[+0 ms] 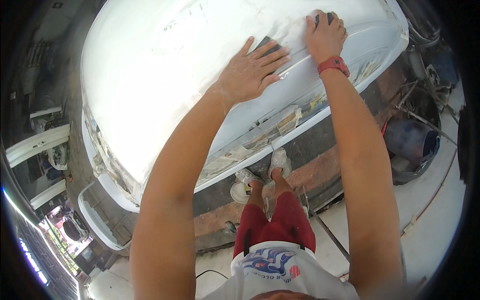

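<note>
A large white car body panel (145, 85) fills the upper middle, its surface dusty and smudged. My left hand (245, 72) lies flat on it with fingers spread over a dark piece of sandpaper (265, 46), pressing it against the panel. Farther right, near a crease in the panel, my right hand (326, 42) has its fingers bent around a dark pad (317, 21), which is mostly hidden under the palm. Paper and tape masking (240, 155) runs along the panel's near edge, below both hands.
Dark matting (325, 145) lies around my feet, with a white round container (240, 192) beside one shoe. At the right stands a dark tub (407, 150), with a thin hose (435, 195) near it. A detached white bumper-like part (102, 225) rests at the lower left.
</note>
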### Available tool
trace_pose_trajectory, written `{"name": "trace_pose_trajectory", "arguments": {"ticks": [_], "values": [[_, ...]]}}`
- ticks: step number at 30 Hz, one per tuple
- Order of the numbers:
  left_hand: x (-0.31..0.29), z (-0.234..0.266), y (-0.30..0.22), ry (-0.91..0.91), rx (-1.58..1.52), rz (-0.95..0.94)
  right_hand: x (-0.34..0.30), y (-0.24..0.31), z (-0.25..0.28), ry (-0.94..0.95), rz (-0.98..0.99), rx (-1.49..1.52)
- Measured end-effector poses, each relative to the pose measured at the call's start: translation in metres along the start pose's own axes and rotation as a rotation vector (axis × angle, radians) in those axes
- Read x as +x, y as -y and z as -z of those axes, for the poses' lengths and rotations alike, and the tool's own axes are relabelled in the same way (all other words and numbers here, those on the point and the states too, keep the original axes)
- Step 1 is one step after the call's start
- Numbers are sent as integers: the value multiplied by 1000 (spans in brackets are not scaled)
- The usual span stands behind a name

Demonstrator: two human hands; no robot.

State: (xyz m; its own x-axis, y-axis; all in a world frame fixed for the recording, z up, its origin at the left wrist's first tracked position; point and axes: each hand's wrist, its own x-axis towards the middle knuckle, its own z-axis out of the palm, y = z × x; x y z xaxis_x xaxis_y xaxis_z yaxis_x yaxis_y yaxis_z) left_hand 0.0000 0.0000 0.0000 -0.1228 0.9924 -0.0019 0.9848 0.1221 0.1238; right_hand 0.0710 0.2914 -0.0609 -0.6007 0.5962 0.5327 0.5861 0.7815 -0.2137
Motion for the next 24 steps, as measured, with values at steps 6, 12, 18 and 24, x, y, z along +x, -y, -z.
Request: {"name": "trace_pose_trajectory", "arguments": {"ticks": [6, 12, 18, 24], "values": [[-186, 11, 14, 378, -29, 209, 6, 0, 4, 1, -35, -55], [-149, 28, 17, 470, -22, 202, 5, 13, 13, 47, -46, -40], [20, 4, 4, -85, -89, 161, 17, 9, 3, 93, -77, -135], [-250, 22, 12, 368, -61, 456, 19, 9, 19, 87, 5, -163]]}}
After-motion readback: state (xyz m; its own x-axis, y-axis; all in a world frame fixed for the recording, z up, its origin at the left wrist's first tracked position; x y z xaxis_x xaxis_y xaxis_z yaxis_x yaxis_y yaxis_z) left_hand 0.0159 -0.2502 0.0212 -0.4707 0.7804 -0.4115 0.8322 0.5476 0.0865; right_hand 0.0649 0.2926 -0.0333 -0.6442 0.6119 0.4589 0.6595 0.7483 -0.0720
